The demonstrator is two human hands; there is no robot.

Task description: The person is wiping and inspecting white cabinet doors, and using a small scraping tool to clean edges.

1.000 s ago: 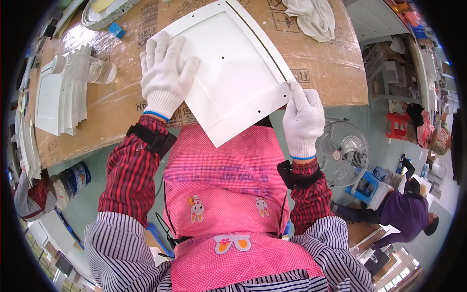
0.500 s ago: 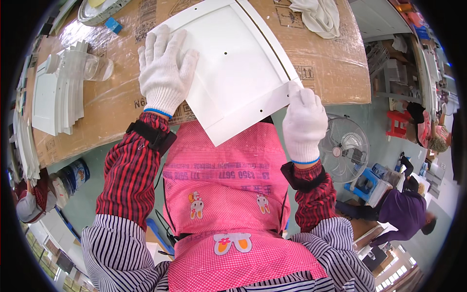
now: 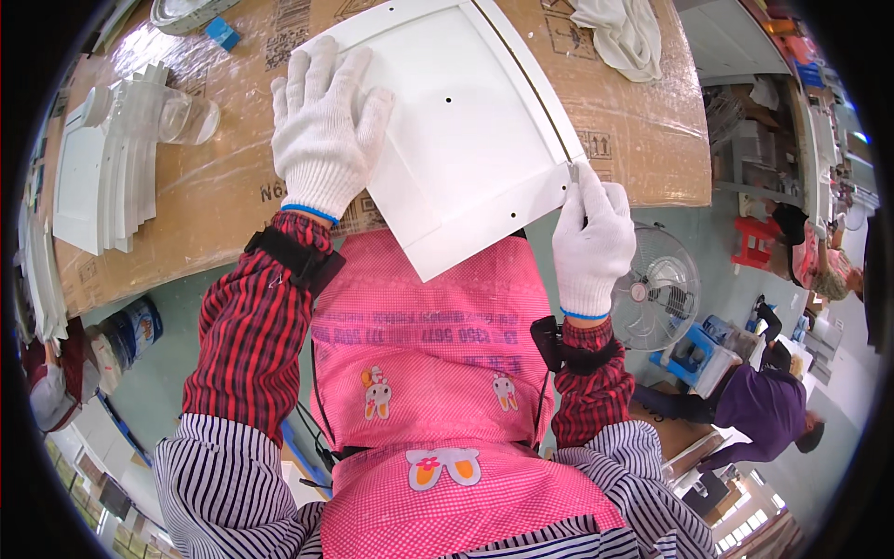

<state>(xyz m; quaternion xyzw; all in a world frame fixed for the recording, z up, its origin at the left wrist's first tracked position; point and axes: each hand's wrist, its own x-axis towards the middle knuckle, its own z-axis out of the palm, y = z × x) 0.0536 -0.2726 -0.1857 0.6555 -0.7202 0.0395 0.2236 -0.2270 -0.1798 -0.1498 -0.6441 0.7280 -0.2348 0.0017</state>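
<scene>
A white panel (image 3: 442,135) with a recessed middle, several small dark holes and a long dark groove along its right side lies on the cardboard-covered table. Its near corner juts past the table edge toward my pink apron. My left hand (image 3: 326,130), in a white knit glove, rests flat on the panel's left part with fingers spread. At the near end of the groove, by the right edge, my gloved right hand (image 3: 593,238) closes on a thin grey tool (image 3: 574,174). Only its narrow tip shows; the fingers hide the rest.
A stack of white panels (image 3: 107,186) leans at the left beside a clear plastic jar (image 3: 186,118). A blue block (image 3: 222,34) and a white cloth (image 3: 626,33) lie farther back. A floor fan (image 3: 659,289) stands at right, with other people beyond it.
The panel and both hands appear slightly farther right. My right fingers have shifted at the panel's edge, and the grey tool tip now shows at the groove's near end.
</scene>
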